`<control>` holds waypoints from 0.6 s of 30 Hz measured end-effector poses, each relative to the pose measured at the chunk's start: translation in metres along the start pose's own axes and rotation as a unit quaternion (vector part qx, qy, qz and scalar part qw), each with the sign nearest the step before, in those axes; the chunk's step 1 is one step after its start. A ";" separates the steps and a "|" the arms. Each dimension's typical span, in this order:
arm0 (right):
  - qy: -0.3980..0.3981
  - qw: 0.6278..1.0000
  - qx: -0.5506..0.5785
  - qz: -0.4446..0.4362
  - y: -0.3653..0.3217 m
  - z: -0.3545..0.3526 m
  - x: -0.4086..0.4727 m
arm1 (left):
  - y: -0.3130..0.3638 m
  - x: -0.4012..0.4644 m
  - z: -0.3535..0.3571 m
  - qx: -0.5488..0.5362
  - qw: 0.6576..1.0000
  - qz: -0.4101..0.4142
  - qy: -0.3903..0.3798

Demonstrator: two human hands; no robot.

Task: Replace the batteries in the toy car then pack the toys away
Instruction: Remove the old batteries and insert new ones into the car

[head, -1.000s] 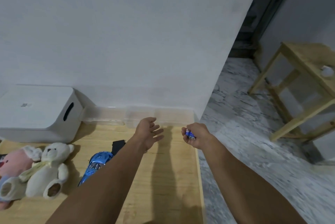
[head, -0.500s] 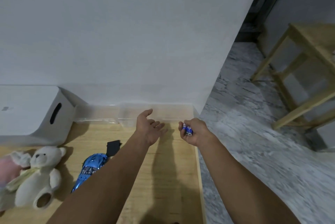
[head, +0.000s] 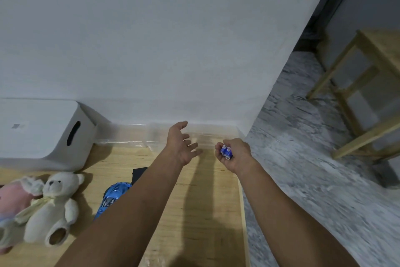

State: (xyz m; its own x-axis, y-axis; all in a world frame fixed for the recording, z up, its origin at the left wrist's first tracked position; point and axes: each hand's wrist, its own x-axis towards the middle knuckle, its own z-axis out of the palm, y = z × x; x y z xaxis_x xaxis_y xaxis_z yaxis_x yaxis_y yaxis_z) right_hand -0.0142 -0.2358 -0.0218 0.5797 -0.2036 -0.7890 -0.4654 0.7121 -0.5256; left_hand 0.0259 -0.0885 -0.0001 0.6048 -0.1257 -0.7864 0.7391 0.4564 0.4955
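Both hands have moved a little farther out over the counter [head: 194,212] toward the wall since a second ago. Left hand [head: 181,145] is stretched forward, palm turned to the right, fingers loose and spread, holding nothing. Right hand [head: 234,152] has a curled grip on small blue batteries [head: 226,151], with their round ends showing. Blue toy car [head: 112,196] lies on the counter, partly hidden under the left arm. White teddy bear [head: 53,206] and a pink plush toy [head: 13,199] lie beside it, near a white box [head: 41,130].
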 end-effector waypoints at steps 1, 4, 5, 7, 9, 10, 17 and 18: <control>-0.008 1.000 0.018 -0.009 0.000 0.001 0.000 | 0.001 0.000 0.000 0.006 1.000 0.005 0.001; -0.022 0.998 0.061 -0.024 -0.002 0.005 0.000 | 0.004 0.001 0.001 0.015 1.000 0.010 -0.009; -0.025 0.996 0.076 -0.027 -0.004 0.005 0.000 | 0.005 0.001 0.001 0.024 1.000 0.010 -0.009; -0.027 0.995 0.091 -0.036 -0.006 0.005 0.000 | 0.006 0.000 0.001 0.041 0.999 0.014 -0.008; -0.017 0.995 0.089 -0.042 -0.007 0.004 0.001 | 0.005 0.000 0.000 0.046 0.999 0.018 -0.010; -0.013 0.995 0.086 -0.042 -0.006 0.004 0.002 | 0.005 0.001 -0.001 0.046 0.999 0.019 -0.013; -0.002 0.998 0.030 -0.048 -0.006 0.006 0.006 | 0.003 -0.001 -0.007 0.060 0.998 0.028 -0.013; 0.005 0.998 0.021 -0.055 -0.005 0.005 0.008 | 0.003 -0.002 -0.007 0.071 0.997 0.035 -0.006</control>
State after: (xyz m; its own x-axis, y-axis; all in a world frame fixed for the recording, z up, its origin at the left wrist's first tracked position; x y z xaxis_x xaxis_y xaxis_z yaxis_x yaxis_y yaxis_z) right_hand -0.0040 -0.2374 -0.0236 0.6194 -0.2886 -0.7301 -0.3697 0.7131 -0.5956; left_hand 0.0245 -0.0808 0.0002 0.6591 -0.1080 -0.7443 0.7288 0.3361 0.5966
